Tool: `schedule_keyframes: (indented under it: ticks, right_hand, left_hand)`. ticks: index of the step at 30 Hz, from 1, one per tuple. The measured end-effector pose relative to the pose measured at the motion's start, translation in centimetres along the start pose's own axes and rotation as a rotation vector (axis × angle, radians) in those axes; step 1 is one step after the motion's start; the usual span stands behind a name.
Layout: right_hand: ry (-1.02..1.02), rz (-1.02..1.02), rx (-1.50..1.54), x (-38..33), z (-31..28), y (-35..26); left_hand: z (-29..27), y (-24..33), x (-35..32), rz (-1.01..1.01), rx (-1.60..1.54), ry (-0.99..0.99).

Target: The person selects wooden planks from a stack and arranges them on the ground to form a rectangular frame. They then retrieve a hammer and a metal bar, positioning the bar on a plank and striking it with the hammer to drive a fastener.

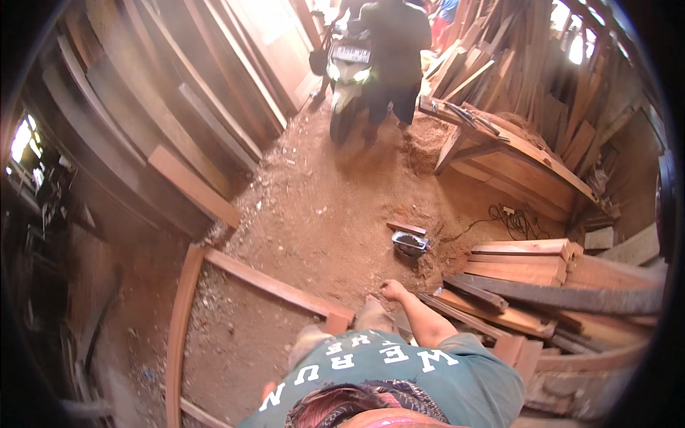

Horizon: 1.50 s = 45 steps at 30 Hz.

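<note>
My right hand (391,289) is loosely closed beside my knee (374,314), and no object shows in its fingers. Beyond it on the dirt floor sits a small light-rimmed container (421,243) with something dark inside, a short wood block (407,228) along its far side. My left hand is not visible; only a small reddish patch shows at the left edge of my green shirt (457,371), and I cannot make out what it is. A reddish plank (275,284) lies ahead of my knees, meeting a long upright-running board (181,335) at its left end.
A motorbike (347,93) with its light on stands ahead, a person in dark clothes (392,50) beside it. Planks (143,93) lean along the left. At right are a wooden workbench (514,143), a coiled cable (515,220) and stacked timber (517,267).
</note>
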State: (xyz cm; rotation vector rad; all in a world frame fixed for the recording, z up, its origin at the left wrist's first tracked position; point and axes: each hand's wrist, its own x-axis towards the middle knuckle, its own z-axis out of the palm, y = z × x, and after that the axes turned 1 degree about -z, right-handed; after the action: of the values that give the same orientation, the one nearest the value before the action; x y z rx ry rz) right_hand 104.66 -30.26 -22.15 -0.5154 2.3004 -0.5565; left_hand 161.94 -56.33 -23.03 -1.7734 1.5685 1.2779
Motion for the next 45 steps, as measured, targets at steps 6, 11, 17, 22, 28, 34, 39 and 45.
schedule_keyframes:
  ticks: [6, 11, 17, 22, 28, 34, 39, 45]
  right_hand:
    - [-0.104, -0.035, -0.129, 0.2, -5.6, 12.1]
    - [-0.263, 0.094, -0.255, 3.9, -10.9, 21.9]
    - [0.158, 0.0, -0.036, 11.2, -13.4, 25.1]
    - [0.112, -0.312, 0.186, 17.2, -16.9, 15.6]
    - [-0.146, -0.299, 0.355, 14.8, -21.6, 3.5]
    - [-0.221, -0.397, 0.087, 14.9, -22.2, 1.2]
    - [-0.411, -0.214, 0.074, 13.6, -21.2, -0.4]
    - [-0.442, -0.342, -0.027, 17.5, -17.3, 2.8]
  left_hand:
    - [7.0, 16.5, -6.7, 0.183, -0.253, 0.222]
    - [9.7, 19.7, -12.2, 0.059, -0.556, 0.207]
    - [8.0, 26.3, -14.0, 0.247, -0.473, 0.16]
    - [-2.3, 38.5, -19.4, 0.589, -0.454, 0.52]
    - [0.9, 35.8, -17.7, 0.574, -0.59, 0.504]
    - [20.5, 16.9, -11.7, 0.025, -0.465, 0.504]
    - [33.0, 9.8, -15.2, -0.505, -0.659, -0.033]
    - [36.9, 9.6, -14.9, -0.344, -1.118, 0.133]
